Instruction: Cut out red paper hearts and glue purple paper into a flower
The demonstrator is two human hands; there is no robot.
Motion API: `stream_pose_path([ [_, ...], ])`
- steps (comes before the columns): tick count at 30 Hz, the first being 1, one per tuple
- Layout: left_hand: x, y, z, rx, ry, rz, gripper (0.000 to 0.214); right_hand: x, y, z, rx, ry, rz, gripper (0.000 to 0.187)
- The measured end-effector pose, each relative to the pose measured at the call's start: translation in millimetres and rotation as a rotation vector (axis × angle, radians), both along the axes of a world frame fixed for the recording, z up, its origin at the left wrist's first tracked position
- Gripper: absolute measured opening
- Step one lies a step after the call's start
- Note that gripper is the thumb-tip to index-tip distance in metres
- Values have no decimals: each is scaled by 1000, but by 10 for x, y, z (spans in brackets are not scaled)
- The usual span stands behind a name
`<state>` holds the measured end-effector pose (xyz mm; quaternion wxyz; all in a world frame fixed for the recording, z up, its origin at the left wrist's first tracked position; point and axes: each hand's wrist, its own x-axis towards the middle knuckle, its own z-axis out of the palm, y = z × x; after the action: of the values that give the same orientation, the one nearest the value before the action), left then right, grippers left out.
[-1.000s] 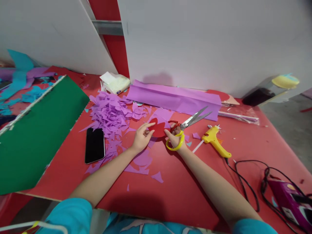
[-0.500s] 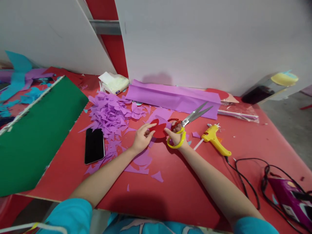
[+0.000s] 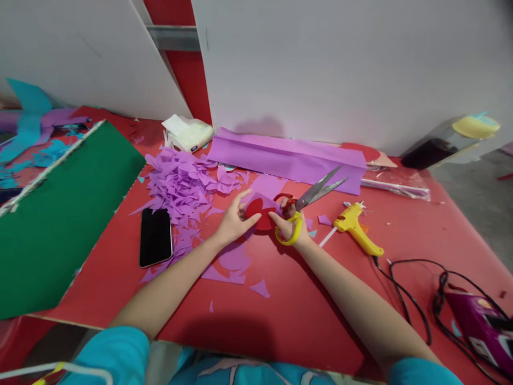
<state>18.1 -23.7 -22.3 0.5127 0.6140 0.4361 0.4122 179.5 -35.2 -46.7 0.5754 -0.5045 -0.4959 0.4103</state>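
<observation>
Between my hands is a red heart-shaped paper piece (image 3: 261, 218), with a purple paper sheet just behind it. My left hand (image 3: 235, 219) pinches the heart's left side, thumb across its front. My right hand (image 3: 289, 223) grips its right edge with the thumb. Hooked on that same right hand are scissors (image 3: 315, 195) with one yellow and one red handle loop, their blades parted and pointing up and to the right. Purple paper scraps (image 3: 234, 259) lie on the table under my hands.
A heap of purple cutouts (image 3: 178, 179) and a phone (image 3: 155, 238) are left of my hands. Folded purple paper (image 3: 286, 158) lies along the wall. At right are a yellow glue gun (image 3: 356, 230), its black cable (image 3: 404, 299) and a purple box (image 3: 481, 326). A green board (image 3: 72, 224) covers the left.
My left thumb has moved further across the front of the red heart, and the left fingers have spread behind it. The scissors stay on my right hand. The view has shifted slightly.
</observation>
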Motion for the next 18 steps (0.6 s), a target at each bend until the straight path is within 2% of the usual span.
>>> stream_pose_path([
  [2, -11, 13, 84, -39, 81, -9, 35, -9, -10, -35, 0, -9, 21, 30],
  [4, -19, 16, 146, -82, 153, -70, 22, -11, -16, -79, 12, -33, 32, 31],
  [9, -28, 12, 192, -24, 340, -31, 22, -10, -34, -116, 56, -123, 28, 29],
  [12, -46, 22, 197, -29, 356, -34, 22, -25, -52, -20, 55, -108, 27, 28],
  [18, -105, 55, 292, -44, 304, -36, 19, 20, -29, 225, -62, -43, 37, 29],
])
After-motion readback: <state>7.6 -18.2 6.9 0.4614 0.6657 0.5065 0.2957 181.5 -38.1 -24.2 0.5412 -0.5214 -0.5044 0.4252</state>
